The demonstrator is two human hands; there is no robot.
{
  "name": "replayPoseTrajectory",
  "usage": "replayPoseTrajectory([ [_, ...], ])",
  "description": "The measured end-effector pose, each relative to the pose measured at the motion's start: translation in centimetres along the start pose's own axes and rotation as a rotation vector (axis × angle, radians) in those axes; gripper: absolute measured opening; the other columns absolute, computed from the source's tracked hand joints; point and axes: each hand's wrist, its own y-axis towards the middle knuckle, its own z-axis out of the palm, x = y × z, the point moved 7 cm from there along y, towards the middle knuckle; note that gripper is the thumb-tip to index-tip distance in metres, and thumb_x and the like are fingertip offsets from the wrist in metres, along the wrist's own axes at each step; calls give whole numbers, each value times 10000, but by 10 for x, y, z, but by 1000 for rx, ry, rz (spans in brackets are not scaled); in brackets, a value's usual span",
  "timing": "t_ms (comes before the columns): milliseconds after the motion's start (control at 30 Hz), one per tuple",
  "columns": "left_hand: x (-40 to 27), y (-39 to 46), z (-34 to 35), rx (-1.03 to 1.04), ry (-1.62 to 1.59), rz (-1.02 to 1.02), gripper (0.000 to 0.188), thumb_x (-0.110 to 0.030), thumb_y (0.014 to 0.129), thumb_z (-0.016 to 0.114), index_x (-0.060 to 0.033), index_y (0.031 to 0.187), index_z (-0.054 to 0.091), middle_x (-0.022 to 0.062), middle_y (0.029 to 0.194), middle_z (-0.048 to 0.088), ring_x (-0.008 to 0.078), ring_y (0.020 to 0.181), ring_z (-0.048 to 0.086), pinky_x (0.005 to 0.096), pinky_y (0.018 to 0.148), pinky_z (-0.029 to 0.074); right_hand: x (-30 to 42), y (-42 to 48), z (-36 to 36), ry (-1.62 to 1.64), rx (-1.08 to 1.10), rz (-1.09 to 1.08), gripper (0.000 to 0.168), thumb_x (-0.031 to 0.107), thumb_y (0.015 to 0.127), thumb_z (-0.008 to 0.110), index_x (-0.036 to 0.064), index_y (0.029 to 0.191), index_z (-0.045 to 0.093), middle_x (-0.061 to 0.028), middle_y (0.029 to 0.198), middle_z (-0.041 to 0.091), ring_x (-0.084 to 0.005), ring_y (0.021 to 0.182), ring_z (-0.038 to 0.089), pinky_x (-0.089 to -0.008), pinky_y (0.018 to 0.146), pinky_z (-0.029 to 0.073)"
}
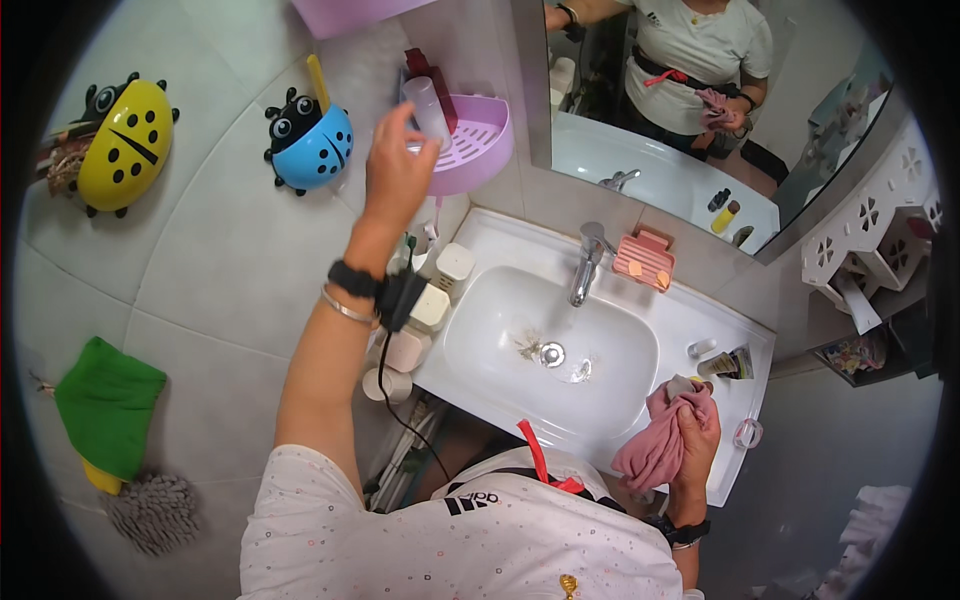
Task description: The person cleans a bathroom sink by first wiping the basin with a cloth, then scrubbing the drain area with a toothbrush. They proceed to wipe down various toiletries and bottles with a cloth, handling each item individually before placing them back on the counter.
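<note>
My left hand [399,161] is raised at the lilac corner shelf [480,161], fingers apart and slightly curled. Right by its fingertips stands a translucent frosted bottle or cup [426,109]; whether they touch it cannot be told. A dark red bottle [441,86] is behind that, on the same shelf. Over the right front of the white washbasin [480,330], my right hand [697,442] grips a bunched pink cloth [660,439]. Some greyish debris lies around the metal drain [552,355] in the basin.
A chrome faucet [587,262] and a pink soap dish [643,261] are at the basin's back. Several cups [430,307] line its left edge. A tube [724,364] and a small white bottle [702,347] occupy the right side. Ladybug holders [311,154] hang on the wall.
</note>
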Motion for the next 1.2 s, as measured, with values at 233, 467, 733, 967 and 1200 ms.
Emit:
replayPoseTrajectory([
  [233,51,59,26,81,293,-179,595,-312,679,779,53,1049,488,284,1048,576,430,957,590,468,800,494,0,-7,13,-40,-24,-12,332,86,880,610,-24,1181,520,-70,1096,575,-138,995,547,-268,909,431],
  [467,69,65,42,65,269,-240,434,-287,663,769,30,926,635,230,917,658,376,868,639,433,771,514,-4,-16,-4,-39,-60,-2,334,90,883,609,-18,1185,515,-71,1088,578,-132,986,550,-267,902,435],
  [733,22,46,27,142,-586,-369,240,-165,782,713,-25,952,617,25,839,601,127,741,571,247,669,442,-5,-13,-3,27,-69,-7,336,46,884,586,-22,1203,503,-83,1099,578,-143,1004,553,-274,916,439],
  [967,-56,27,10,340,-1349,-472,330,-224,879,627,-10,1113,537,104,998,606,237,923,609,379,866,495,27,0,35,12,80,-114,385,-14,876,545,-39,1254,473,-120,1182,568,-174,1087,551,-298,957,429],
  [1200,-126,-22,30,452,-1632,-583,394,-329,881,625,-13,1094,522,136,969,604,262,891,617,432,801,527,95,15,107,-54,295,-357,480,-57,845,538,-23,1312,431,-116,1222,563,-176,1032,597,-276,914,453],
])
